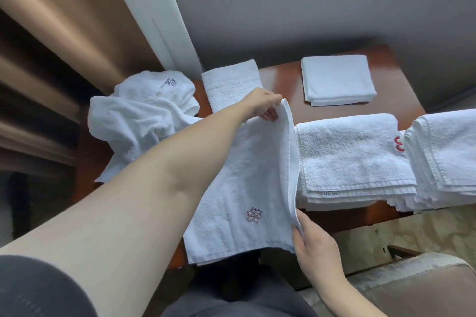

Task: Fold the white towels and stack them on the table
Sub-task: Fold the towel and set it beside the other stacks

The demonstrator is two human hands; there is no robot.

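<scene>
We've got a long white towel with a flower logo mid-fold on the brown table, right edge lifted. Crumpled towels left, folded stacks right, one at back.

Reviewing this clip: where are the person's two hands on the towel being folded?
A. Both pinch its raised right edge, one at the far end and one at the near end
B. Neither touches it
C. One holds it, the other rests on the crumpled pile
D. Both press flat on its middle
A: the left hand pinches the far end of the lifted edge of the towel, and the right hand grips the near end.
</scene>
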